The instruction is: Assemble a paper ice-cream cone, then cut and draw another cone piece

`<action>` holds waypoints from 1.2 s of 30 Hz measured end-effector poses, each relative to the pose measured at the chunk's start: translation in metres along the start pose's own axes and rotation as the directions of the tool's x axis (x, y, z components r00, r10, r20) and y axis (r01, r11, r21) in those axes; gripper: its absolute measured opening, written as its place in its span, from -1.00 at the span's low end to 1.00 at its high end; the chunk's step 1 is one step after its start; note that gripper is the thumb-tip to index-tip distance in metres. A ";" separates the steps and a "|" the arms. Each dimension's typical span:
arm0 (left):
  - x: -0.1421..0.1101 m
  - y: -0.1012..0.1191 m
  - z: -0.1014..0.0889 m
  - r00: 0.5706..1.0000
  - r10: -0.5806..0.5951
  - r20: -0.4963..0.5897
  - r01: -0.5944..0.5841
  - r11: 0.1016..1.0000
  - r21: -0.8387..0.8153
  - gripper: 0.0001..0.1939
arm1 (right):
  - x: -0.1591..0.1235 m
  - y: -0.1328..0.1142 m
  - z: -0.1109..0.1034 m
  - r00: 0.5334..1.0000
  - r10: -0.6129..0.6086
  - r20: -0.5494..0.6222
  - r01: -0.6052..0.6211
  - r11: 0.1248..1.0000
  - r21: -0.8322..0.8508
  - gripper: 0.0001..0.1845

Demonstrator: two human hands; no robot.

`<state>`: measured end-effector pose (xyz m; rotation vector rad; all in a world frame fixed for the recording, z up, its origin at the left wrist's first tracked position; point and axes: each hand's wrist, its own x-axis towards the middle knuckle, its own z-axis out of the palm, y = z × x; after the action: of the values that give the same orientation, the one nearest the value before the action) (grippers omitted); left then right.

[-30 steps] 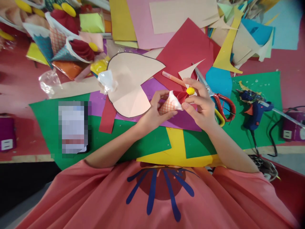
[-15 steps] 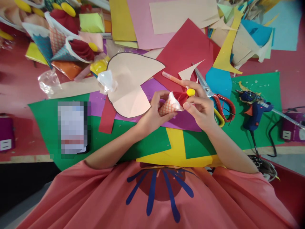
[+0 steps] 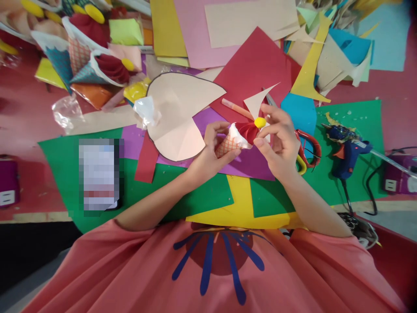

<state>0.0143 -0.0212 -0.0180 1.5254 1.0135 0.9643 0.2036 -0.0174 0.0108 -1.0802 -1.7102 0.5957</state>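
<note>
My left hand (image 3: pixel 208 158) is closed around a small craft ice cream cone (image 3: pixel 232 142), which lies tilted with its top toward the right. The cone has an orange checked wrap, a white fluffy rim, a red pleated top and a yellow ball (image 3: pixel 259 122) at the tip. Beside that tip is my right hand (image 3: pixel 282 145), fingers apart and curved, with the thumb close to the red top. Whether a fingertip still touches the ball is hard to see. Scissors (image 3: pixel 308 150) with red and yellow handles lie partly behind my right hand.
Similar cones (image 3: pixel 109 67) crowd the upper left. A blue glue gun (image 3: pixel 348 156) with its cord lies at right, a phone (image 3: pixel 99 176) at left. A large beige paper cutout (image 3: pixel 176 115), a marker (image 3: pixel 237 108) and coloured sheets cover the table; scraps (image 3: pixel 342 52) pile at upper right.
My right hand has shifted slightly right, and its fingers have spread away from the red top. The cone stays in my left hand, moved very little.
</note>
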 end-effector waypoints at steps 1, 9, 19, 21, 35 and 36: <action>0.000 -0.001 0.000 1.000 0.011 -0.002 -0.011 1.000 0.016 -0.48 | 0.000 0.000 -0.001 1.000 -0.020 -0.014 0.019 1.000 -0.023 -0.98; 0.000 -0.001 -0.002 0.997 0.073 0.003 -0.073 0.993 0.097 -0.48 | 0.000 -0.002 -0.002 0.993 -0.009 0.118 0.018 0.997 -0.076 -0.93; 0.001 0.000 -0.002 0.999 0.034 0.038 -0.035 0.999 0.023 -0.55 | 0.001 -0.002 -0.004 0.982 0.123 0.142 -0.130 0.991 0.041 -0.89; 0.001 -0.001 -0.002 0.997 0.071 0.031 -0.073 0.995 0.070 -0.54 | 0.001 -0.003 -0.003 0.983 0.117 0.140 -0.125 0.991 0.048 -0.90; 0.002 -0.002 -0.003 0.997 0.075 -0.011 -0.073 0.991 0.112 -0.52 | 0.001 0.002 -0.003 0.995 0.052 0.086 -0.049 0.998 -0.032 -0.92; 0.001 -0.001 -0.003 0.998 0.070 -0.007 -0.068 0.991 0.115 -0.52 | 0.001 0.001 -0.003 0.993 0.048 0.106 -0.043 0.998 -0.046 -0.92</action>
<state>0.0114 -0.0187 -0.0186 1.6608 1.0448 0.9778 0.2071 -0.0163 0.0117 -1.1385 -1.8026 0.6577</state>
